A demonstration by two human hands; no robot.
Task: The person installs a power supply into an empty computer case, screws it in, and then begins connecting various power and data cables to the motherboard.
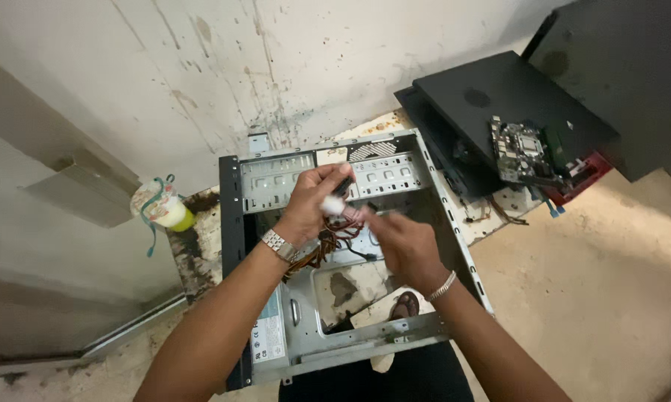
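Note:
An open grey metal computer case (455, 246) lies on the floor below me. My left hand (312, 199), with a metal watch on its wrist, is shut on a white cable connector (334, 205) held over the case's drive bays. A bundle of red, yellow and black wires (328, 240) hangs from it down into the case. My right hand (399, 242), with a bracelet on its wrist, reaches in beside the connector; its fingertips are blurred. A grey power supply (272, 336) sits in the case's near left corner.
Black case panels (514, 97) lie at the back right with a green circuit board (516, 151) and a red part (585, 177) on them. A yellow-green bottle with a cord (164, 211) stands by the stained wall at left. A foot in a sandal (405, 304) shows through the case.

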